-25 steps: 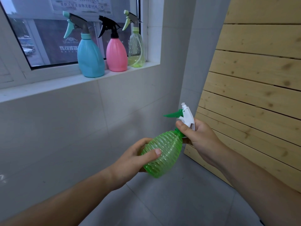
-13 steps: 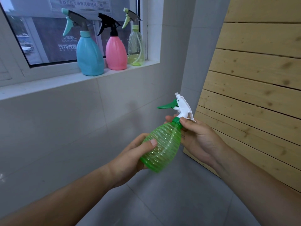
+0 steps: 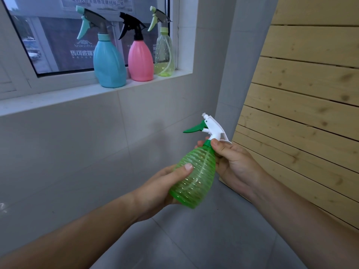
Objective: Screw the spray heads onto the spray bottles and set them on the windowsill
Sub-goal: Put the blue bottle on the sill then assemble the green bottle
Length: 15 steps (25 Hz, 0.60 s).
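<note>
A ribbed green spray bottle [image 3: 196,179] is tilted in front of me, its white spray head [image 3: 212,127] with a green trigger sitting on the neck. My left hand [image 3: 159,189] wraps the bottle's lower body from the left. My right hand [image 3: 235,166] pinches the green collar at the neck, thumb on top. On the white windowsill [image 3: 58,98] stand three bottles with heads on: a blue bottle [image 3: 108,61], a pink bottle [image 3: 140,59] and a clear yellow-green bottle [image 3: 164,55].
A wooden slatted panel [image 3: 303,105] leans against the tiled wall at the right. Grey tiled floor lies below. The windowsill has bare surface to the left of the blue bottle.
The green bottle has risen and tipped more upright. My right hand slid from around the spray head down to the green collar.
</note>
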Each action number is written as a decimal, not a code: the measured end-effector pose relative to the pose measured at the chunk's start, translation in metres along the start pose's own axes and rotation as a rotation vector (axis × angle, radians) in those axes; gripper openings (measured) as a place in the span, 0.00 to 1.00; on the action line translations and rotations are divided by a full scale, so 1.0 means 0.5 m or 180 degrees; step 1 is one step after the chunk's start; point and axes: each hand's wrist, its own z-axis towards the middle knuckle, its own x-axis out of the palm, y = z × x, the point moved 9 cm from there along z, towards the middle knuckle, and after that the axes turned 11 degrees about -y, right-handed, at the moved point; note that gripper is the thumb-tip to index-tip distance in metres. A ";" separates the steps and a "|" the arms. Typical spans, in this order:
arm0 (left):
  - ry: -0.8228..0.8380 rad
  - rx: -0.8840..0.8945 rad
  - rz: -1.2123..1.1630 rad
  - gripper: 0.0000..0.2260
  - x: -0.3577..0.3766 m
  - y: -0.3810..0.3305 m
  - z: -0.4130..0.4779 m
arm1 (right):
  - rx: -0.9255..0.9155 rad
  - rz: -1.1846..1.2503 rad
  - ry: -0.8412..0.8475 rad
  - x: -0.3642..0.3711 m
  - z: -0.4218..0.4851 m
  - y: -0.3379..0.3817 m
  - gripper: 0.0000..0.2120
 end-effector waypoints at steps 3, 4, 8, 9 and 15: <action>-0.0249 0.0164 0.0180 0.20 -0.010 -0.003 0.007 | -0.0036 -0.0081 -0.0042 0.000 0.000 -0.001 0.13; -0.0338 0.0216 0.0263 0.19 -0.016 -0.005 0.008 | -0.0060 -0.0079 -0.0104 -0.003 0.002 -0.001 0.12; -0.0531 0.0438 0.0706 0.28 -0.032 -0.013 0.005 | -0.0086 -0.0084 -0.0292 -0.009 0.003 -0.016 0.07; -0.0554 0.0479 0.0755 0.28 -0.033 -0.015 0.004 | -0.0097 -0.0104 -0.0284 -0.007 0.003 -0.018 0.07; -0.0732 0.0668 0.0655 0.24 -0.040 -0.050 0.002 | -0.0071 0.0056 -0.0005 0.018 0.007 -0.003 0.14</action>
